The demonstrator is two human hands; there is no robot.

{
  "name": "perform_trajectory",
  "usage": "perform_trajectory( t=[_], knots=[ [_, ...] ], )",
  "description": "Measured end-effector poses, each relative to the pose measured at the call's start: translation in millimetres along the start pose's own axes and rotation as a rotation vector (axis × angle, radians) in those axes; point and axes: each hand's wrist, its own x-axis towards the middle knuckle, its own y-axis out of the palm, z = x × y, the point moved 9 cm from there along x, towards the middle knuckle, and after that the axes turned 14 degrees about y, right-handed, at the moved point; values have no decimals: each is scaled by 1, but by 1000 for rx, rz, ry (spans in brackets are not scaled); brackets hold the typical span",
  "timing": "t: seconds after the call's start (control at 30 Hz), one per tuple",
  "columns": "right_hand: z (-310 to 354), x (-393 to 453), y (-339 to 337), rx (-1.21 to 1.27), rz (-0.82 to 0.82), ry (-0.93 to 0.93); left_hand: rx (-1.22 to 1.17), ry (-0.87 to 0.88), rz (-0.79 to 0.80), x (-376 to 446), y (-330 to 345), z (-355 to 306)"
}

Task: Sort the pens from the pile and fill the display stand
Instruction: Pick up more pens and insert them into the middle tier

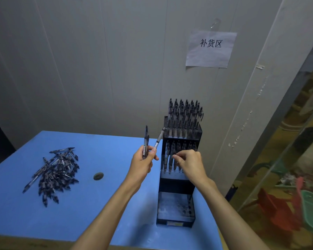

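**Two pens in the left hand, right hand at the stand's middle row**

A person stands at a blue table [101,210] with both arms reaching forward. The left hand [143,162] is curled around two pens [146,141], held upright and fanned apart so that their upper ends point up toward the wall. The hand is raised above the table, just to the left of the display stand [177,183].

The right hand [190,164] is at the front of the stand's middle tier, its fingers bent and pinched on a pen in the middle row [172,156] that stands upright among its neighbours. The two hands are close to each other but do not touch.

The black stand rises in steps. Its top tier [184,114] is packed with upright pens, the middle tier holds one row, and the lowest tray [175,206] shows open holes.

The pile of pens [56,172] lies loose on the table's left side, well apart from both hands. A small dark round disc [98,176] sits between the pile and the left arm. A paper sign [210,48] hangs on the wall above the stand.
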Motion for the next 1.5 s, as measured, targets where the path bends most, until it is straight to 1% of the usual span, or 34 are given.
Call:
perform_trajectory(
  t=[0.07, 0.13, 0.2, 0.27, 0.33, 0.4, 0.5, 0.67, 0.8, 0.9, 1.0, 1.1, 1.17, 1.4, 1.5],
  knots=[
    [2, -1, -8, 9, -17, -9, -28, 1, -15, 0, 2, -2],
    [8, -5, -24, 41, -92, -54, -40, 0, -29, 0, 2, -4],
    [20, -13, -43, 90, -205, -157, -37, 9, -36, 1, 2, -6],
    [37, -22, -56, 113, -264, -282, -16, 35, -34, 3, 4, -10],
    [53, -28, -62, 89, -268, -392, -4, 54, -24, 3, 9, -14],
    [64, -29, -61, 9, -261, -457, 7, 63, -8, 4, 14, -17],
    [68, -29, -53, -113, -234, -492, 35, 70, 21, 7, 18, -18],
    [67, -31, -45, -186, -158, -522, 78, 100, 95, 7, 25, -25],
    [60, -28, -38, -227, -55, -506, 110, 95, 99, 5, 27, -23],
    [47, -23, -39, -218, -54, -443, 38, 48, 22, 6, 19, -18],
    [30, -15, -45, -83, -70, -305, 24, 37, -44, 11, 7, -16],
    [16, -8, -50, 88, -71, -148, 54, 46, -42, 12, 0, -15],
    [10, -5, -47, 143, -62, -90, 75, 45, -37, 11, -3, -13],
    [2, 1, -33, 99, -106, -78, 86, 31, -31, 6, -8, -5],
    [-4, 4, -25, 68, -89, -52, 90, 23, -25, 5, -10, -3]
  ],
)
